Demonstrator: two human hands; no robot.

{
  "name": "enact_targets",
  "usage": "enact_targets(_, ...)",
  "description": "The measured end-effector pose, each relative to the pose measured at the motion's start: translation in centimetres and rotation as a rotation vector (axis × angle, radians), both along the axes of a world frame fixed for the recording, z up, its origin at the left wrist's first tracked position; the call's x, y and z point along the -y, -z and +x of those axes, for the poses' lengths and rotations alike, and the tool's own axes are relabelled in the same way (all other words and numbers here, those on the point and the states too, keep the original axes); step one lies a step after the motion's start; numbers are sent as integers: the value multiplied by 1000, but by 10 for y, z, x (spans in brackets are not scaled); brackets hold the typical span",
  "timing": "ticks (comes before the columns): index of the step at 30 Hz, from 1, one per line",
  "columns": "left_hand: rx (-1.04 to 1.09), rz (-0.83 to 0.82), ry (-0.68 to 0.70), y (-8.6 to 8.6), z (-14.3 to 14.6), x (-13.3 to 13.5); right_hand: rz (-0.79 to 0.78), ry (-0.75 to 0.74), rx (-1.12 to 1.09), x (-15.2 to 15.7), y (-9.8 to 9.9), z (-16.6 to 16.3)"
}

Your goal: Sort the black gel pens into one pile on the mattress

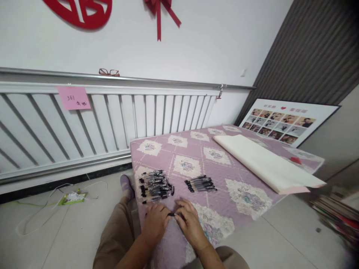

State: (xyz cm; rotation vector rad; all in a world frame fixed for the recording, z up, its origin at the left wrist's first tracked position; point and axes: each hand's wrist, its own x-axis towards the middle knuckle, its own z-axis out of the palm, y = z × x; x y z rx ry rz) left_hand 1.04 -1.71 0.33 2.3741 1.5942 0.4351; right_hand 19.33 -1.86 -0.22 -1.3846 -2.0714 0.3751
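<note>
1. A person sits at a desk point(196, 149) covered with a purple floral cloth, both hands working at its near end.
2. One black pen point(172, 214) lies between the hands, just above the cloth or touching it; the view cannot settle which.
3. The fingers of the left hand point(157, 219) are closed around it; those of the right hand point(189, 219) pinch its other end.
4. Beyond the left hand lies a larger, looser pen pile point(155, 194); to its right, a smaller, neater pen row point(201, 184).
5. The work appears partway: this pen seems unfinished. Which group is done and which is left cannot be told.
</note>
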Motion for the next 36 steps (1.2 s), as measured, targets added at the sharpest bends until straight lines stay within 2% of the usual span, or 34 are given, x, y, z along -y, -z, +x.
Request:
enact_targets(9, 19, 6, -6, 0, -1, 0, -12, 20, -96, -3, 6, 1)
enact_targets(16, 33, 11, 13, 0, -1, 0, 4, 15, -57, -2, -1, -3)
enact_targets(29, -10, 3, -17, 1, 0, -1, 13, 23, -76, -4, 4, -1)
enact_targets(36, 35, -4, -21, 0, -2, 0, 66, 42, -29, -2, 3, 0)
